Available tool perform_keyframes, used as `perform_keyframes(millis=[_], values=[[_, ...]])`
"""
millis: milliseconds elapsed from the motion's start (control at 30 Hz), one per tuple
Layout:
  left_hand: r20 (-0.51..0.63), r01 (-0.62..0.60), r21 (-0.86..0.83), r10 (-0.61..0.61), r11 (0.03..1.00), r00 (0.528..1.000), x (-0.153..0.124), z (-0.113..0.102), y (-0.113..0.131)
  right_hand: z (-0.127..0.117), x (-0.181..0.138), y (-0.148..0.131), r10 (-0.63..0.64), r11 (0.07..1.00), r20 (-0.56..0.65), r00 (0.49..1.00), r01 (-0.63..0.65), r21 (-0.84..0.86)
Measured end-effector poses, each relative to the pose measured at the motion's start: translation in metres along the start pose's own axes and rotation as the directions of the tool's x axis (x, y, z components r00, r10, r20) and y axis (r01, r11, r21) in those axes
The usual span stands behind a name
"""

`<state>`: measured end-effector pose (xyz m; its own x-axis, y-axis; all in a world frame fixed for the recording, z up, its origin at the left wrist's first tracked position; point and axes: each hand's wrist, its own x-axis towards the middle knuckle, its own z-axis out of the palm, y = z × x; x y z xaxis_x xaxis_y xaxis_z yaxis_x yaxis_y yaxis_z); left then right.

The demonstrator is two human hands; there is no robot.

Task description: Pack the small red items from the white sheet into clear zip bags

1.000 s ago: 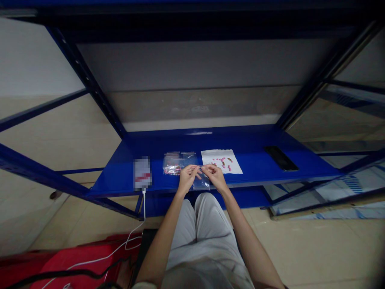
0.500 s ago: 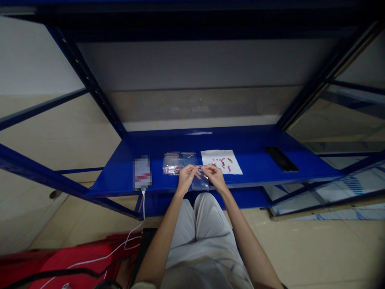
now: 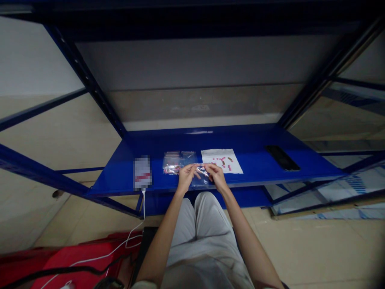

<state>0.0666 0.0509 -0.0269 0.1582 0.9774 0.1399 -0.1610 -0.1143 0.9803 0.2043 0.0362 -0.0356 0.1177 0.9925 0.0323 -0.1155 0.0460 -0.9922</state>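
Note:
Between my two hands a small clear zip bag (image 3: 201,180) hangs at the front edge of the blue shelf. My left hand (image 3: 187,175) pinches its top edge on the left, and my right hand (image 3: 214,174) pinches the same edge on the right. The bag looks see-through; I cannot make out anything inside it. Behind my right hand lies a white paper sheet (image 3: 237,162) with several pink pills (image 3: 229,167) and a few brownish ones on it. Behind my left hand is a pile of clear zip bags (image 3: 172,160), with pink bits showing in some.
The blue shelf (image 3: 150,140) has uprights and rails on both sides. A black phone (image 3: 282,158) lies at the right. At the left sits a blurred-out white item (image 3: 142,170) with a white cable (image 3: 143,208) running down towards a red stool (image 3: 72,257).
The top of the bag has been drawn wider between my hands, and my right hand has shifted slightly to the right. The bag hangs a little higher.

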Motion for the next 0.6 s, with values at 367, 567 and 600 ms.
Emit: perform_keyframes(millis=[367,567,600], values=[[-0.028,-0.037,0.013,0.037,0.999,0.999,-0.001,0.0,0.002,0.0,-0.001,-0.003,-0.022,0.998,0.016,1.0,0.023,-0.056],[-0.108,-0.015,-0.008,0.014,1.0,0.994,-0.003,0.002,0.005,0.005,-0.005,-0.009,-0.029,0.993,0.043,0.999,0.034,-0.113],[-0.127,-0.017,-0.004,0.016,1.0,0.992,-0.004,0.003,0.005,0.006,-0.006,-0.01,-0.022,0.993,0.066,0.998,0.029,-0.115]])
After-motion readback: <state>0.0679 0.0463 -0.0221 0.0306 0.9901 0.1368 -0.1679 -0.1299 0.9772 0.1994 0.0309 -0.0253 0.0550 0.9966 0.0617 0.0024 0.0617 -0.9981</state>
